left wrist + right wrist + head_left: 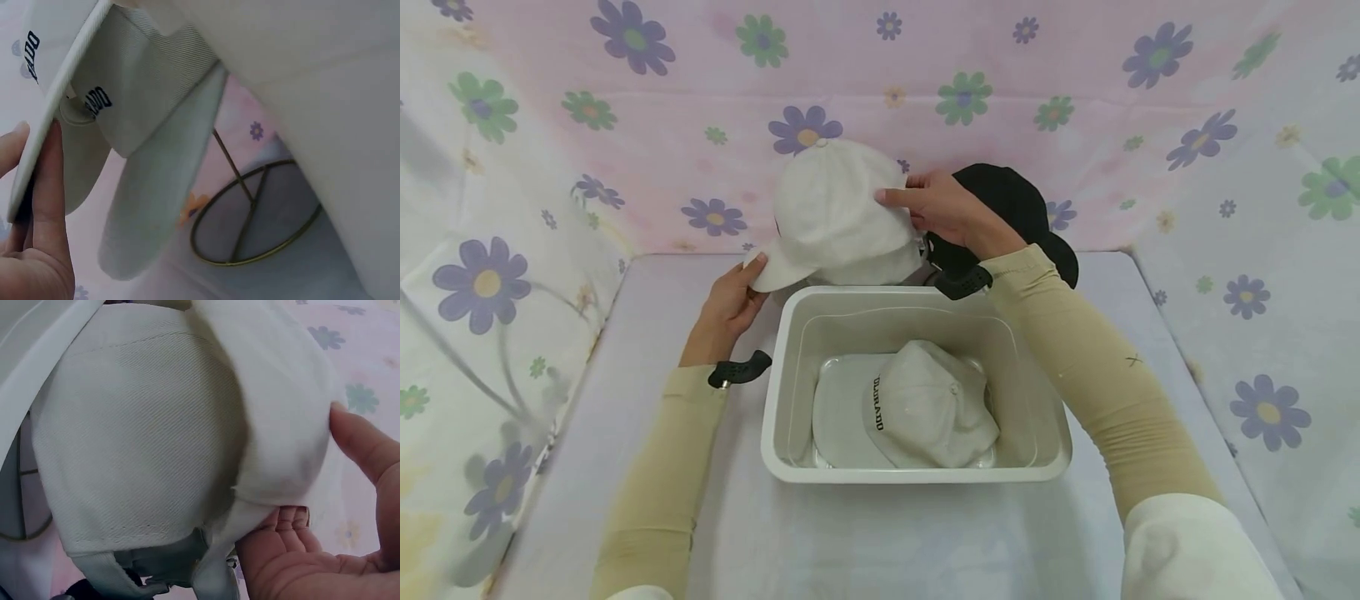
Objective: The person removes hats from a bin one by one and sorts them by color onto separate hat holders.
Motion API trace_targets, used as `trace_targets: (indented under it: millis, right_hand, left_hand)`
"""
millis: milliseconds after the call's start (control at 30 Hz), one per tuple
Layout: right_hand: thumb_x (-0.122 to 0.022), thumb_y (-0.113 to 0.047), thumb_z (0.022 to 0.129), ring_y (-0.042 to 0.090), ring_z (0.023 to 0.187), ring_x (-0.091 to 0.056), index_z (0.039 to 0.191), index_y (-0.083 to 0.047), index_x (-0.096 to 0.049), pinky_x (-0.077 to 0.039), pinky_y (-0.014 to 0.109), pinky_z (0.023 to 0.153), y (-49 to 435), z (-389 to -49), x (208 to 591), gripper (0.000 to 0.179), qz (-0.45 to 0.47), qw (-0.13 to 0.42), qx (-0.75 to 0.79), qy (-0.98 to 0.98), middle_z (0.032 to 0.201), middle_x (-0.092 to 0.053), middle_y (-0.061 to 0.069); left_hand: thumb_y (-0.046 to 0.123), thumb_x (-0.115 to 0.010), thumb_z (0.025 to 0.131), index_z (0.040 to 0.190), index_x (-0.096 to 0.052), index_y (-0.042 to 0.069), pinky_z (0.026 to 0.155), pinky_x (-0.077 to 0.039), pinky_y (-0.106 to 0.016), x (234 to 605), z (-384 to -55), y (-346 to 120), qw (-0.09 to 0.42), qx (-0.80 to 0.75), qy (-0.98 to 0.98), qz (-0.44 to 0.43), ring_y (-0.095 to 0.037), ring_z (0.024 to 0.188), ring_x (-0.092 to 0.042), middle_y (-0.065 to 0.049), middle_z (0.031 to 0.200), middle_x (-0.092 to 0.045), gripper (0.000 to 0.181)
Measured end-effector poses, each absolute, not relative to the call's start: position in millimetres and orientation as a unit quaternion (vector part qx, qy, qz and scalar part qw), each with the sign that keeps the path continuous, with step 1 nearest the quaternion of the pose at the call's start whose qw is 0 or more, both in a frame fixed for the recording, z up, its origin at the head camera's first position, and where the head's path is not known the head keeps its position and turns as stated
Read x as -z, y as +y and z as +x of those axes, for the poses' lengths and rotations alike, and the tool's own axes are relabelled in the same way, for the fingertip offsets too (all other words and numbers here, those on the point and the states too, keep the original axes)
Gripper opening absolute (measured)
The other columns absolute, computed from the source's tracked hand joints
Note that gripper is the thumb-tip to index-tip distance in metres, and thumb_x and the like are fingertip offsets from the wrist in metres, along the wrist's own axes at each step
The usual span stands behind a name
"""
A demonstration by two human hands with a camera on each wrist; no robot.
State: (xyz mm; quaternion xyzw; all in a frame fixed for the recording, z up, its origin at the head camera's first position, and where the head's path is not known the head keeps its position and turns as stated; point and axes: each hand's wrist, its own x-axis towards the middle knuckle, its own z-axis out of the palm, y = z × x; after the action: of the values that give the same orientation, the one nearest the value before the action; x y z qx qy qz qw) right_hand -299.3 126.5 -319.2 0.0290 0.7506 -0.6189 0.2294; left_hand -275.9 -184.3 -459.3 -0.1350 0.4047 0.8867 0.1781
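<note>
A white baseball cap (838,196) is held up behind the tub. My left hand (728,304) pinches its brim, thumb above and fingers beneath. At the back of the crown, my right hand (951,212) grips the fabric near the strap opening. Beneath it, in the left wrist view, a second white cap (128,94) with dark lettering shows. Inside the white tub (925,476) lies another white cap (925,408), lettered across the front, its brim to the left. A black cap (1011,200) sits behind my right hand, partly hidden by it.
The tub stands on a pale cloth-covered table (880,542), close in front of the caps. A brass-coloured wire stand (230,264) with a round base stands below the caps. Flowered cloth (865,75) hangs behind and at both sides.
</note>
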Motion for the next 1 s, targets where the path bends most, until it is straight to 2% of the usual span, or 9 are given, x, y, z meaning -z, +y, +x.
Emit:
trace_targets:
  millis: [133, 333, 533, 633, 733, 867, 1000]
  right_hand:
    - [-0.071, -0.031, 0.097, 0.028, 0.116, -0.063, 0.146, -0.005, -0.048, -0.051, 0.047, 0.105, 125.4, -300.4, 318.9, 0.061, -0.016, 0.207, 0.582, 0.786, 0.137, -0.060, 0.014]
    - [-0.076, -0.041, 0.091, 0.026, 0.114, -0.064, 0.151, -0.006, -0.039, -0.055, 0.044, 0.098, 126.3, -302.3, 325.0, 0.078, -0.077, 0.166, 0.478, 0.859, 0.139, -0.059, 0.015]
    - [-0.077, -0.045, 0.089, 0.026, 0.114, -0.061, 0.151, -0.003, -0.037, -0.057, 0.045, 0.096, 126.7, -300.4, 332.2, 0.085, -0.099, 0.178, 0.405, 0.891, 0.139, -0.055, 0.015]
    - [-0.076, -0.048, 0.088, 0.026, 0.116, -0.059, 0.150, -0.003, -0.037, -0.055, 0.045, 0.099, 127.3, -299.6, 333.7, 0.086, -0.108, 0.183, 0.375, 0.902, 0.139, -0.053, 0.014]
    - [-0.076, -0.050, 0.088, 0.026, 0.122, -0.055, 0.153, -0.003, -0.032, -0.051, 0.044, 0.104, 129.2, -299.6, 335.3, 0.092, -0.113, 0.194, 0.352, 0.909, 0.145, -0.049, 0.014]
    - [-0.077, -0.050, 0.087, 0.026, 0.128, -0.050, 0.157, -0.003, -0.024, -0.046, 0.043, 0.109, 130.9, -299.8, 337.1, 0.100, -0.120, 0.206, 0.343, 0.909, 0.152, -0.043, 0.014]
    - [-0.077, -0.050, 0.087, 0.026, 0.128, -0.050, 0.157, -0.003, -0.022, -0.046, 0.044, 0.110, 132.1, -298.9, 338.4, 0.101, -0.128, 0.210, 0.347, 0.905, 0.152, -0.042, 0.015]
  left_hand:
    - [0.010, -0.059, 0.102, 0.155, -0.027, -0.001, 0.080, -0.057, -0.018, 450.7, -278.9, -186.9, 0.158, -0.889, 0.411, -0.123, -0.007, 0.095, -0.067, -0.002, 0.112, -0.062, 0.063]
    - [0.013, -0.066, 0.099, 0.154, -0.035, -0.002, 0.076, -0.058, -0.020, 455.7, -282.0, -188.3, 0.126, -0.858, 0.484, -0.122, -0.008, 0.095, -0.068, -0.001, 0.111, -0.063, 0.066]
    - [0.017, -0.067, 0.099, 0.155, -0.037, -0.001, 0.076, -0.058, -0.019, 478.1, -282.7, -186.9, 0.139, -0.823, 0.533, -0.137, -0.007, 0.096, -0.067, -0.001, 0.115, -0.060, 0.066]
    - [0.020, -0.065, 0.100, 0.155, -0.036, -0.001, 0.076, -0.058, -0.018, 488.1, -281.3, -184.5, 0.150, -0.811, 0.548, -0.140, -0.007, 0.098, -0.066, 0.000, 0.116, -0.059, 0.066]
    - [0.020, -0.065, 0.100, 0.156, -0.035, 0.000, 0.077, -0.058, -0.018, 494.7, -279.0, -181.0, 0.158, -0.811, 0.545, -0.143, -0.008, 0.100, -0.064, -0.001, 0.117, -0.058, 0.067]
    - [0.019, -0.066, 0.100, 0.156, -0.035, 0.001, 0.078, -0.057, -0.019, 497.9, -276.2, -177.2, 0.150, -0.817, 0.539, -0.140, -0.010, 0.102, -0.063, -0.002, 0.119, -0.057, 0.066]
    - [0.018, -0.069, 0.098, 0.150, -0.040, 0.000, 0.078, -0.057, -0.018, 497.2, -274.6, -174.4, 0.141, -0.803, 0.565, -0.127, -0.011, 0.101, -0.062, -0.003, 0.120, -0.054, 0.062]
